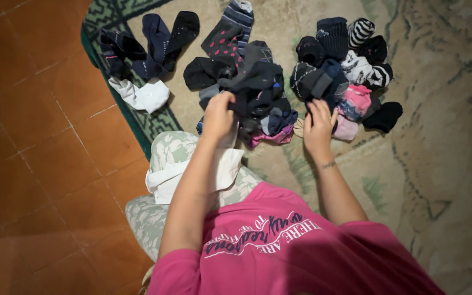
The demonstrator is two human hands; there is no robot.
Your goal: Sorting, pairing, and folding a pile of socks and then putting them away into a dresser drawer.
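Pink-shirted, the person is gripping a dark sock (252,82) in the left hand (218,116), fingers closed over it atop the middle sock pile (247,76); the right hand (318,127), fingers spread, is touching the balled-sock pile (345,71).

Left hand's fingertips (226,100) buried in dark socks (255,82) (shirt hem cut off below)

A patterned beige-and-green rug (443,180) covers the right portion of an orange tiled floor (34,142). Three sock groups lie directly on the rug: a small group of dark socks with one white sock (140,94) near its left edge, a central pile of dark socks (247,82), and a right-hand pile of rolled sock pairs (345,71).
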